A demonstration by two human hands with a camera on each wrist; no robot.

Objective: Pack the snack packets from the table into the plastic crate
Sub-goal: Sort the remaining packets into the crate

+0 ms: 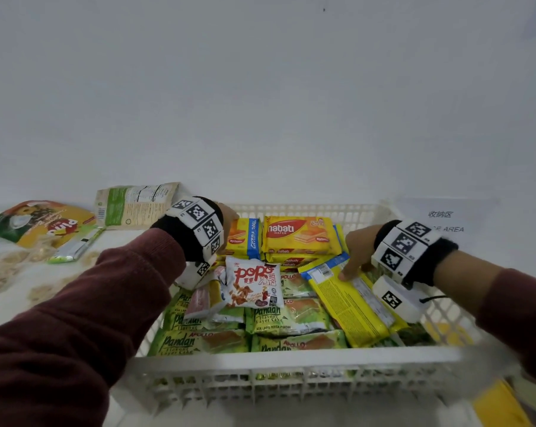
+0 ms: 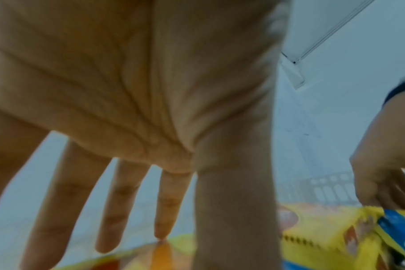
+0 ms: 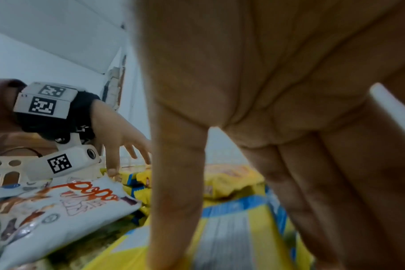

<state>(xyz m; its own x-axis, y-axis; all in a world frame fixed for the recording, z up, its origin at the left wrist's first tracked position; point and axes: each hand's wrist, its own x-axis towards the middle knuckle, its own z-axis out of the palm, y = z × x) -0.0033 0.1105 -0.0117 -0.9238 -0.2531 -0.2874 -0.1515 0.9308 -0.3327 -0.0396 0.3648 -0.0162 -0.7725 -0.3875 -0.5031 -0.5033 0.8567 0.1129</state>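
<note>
White wall; crate [image 1: 291, 359] near full. Right hand [image 1: 357, 251] grip pinches wafer pack [image 1: 347, 306] end: likely light, slick, brittle. Left hand [image 2: 127, 91] grip apart.

Your head camera looks forward and down from close above the white perforated plastic crate [image 1: 291, 360] (the pale wall [image 1: 260, 87] fills its upper half). Each wrist camera sits right under the palm and faces along the hand into the crate: the left one beneath your left hand [image 2: 127, 82], the right one beneath your right hand [image 3: 278, 82]. All three views share the yellow-and-blue flat foil packet [image 1: 347, 303], and each wrist view also catches the opposite hand.
</note>
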